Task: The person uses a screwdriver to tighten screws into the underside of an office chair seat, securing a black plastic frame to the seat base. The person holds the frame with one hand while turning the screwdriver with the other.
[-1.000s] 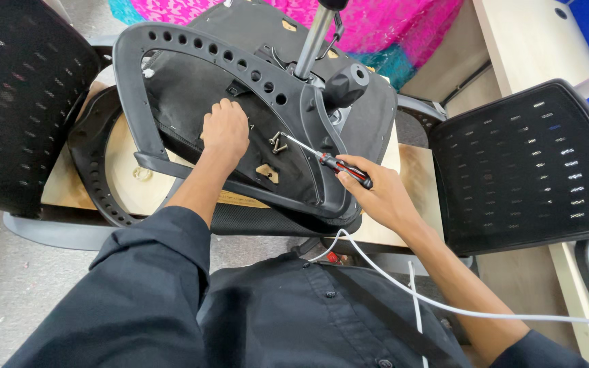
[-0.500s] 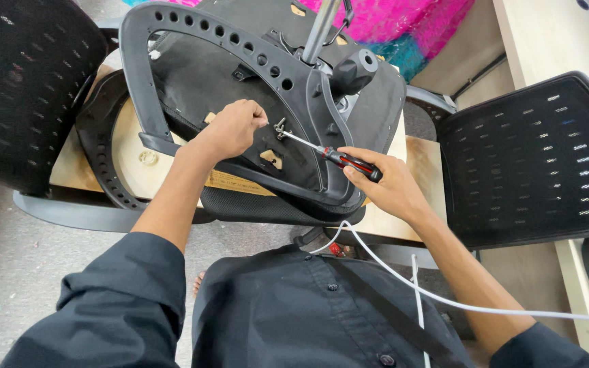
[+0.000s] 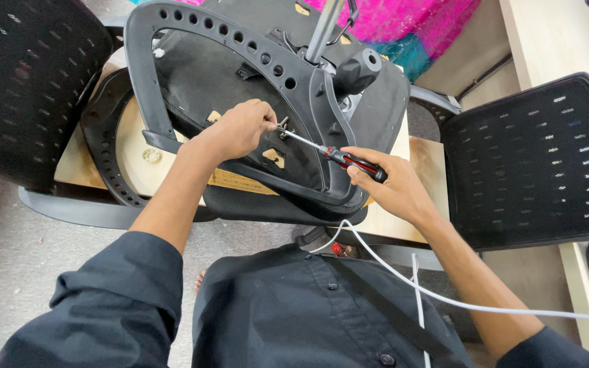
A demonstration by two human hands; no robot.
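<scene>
2 hands busy — right hand (image 3: 393, 187) grips screwdriver (image 3: 332, 155), left hand (image 3: 240, 128) pinches screw (image 3: 283, 125).

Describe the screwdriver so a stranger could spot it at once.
Find the upturned black chair seat in the middle. Across its lower right rim lies the screwdriver, its handle in the right hand, its tip by the left hand. It alone has a red-and-black handle and thin silver shaft.

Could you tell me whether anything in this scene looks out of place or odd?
The office chair seat lies upside down across another seat, gas cylinder pointing up. The right hand holds a screwdriver; the left hand steadies its tip.
</scene>
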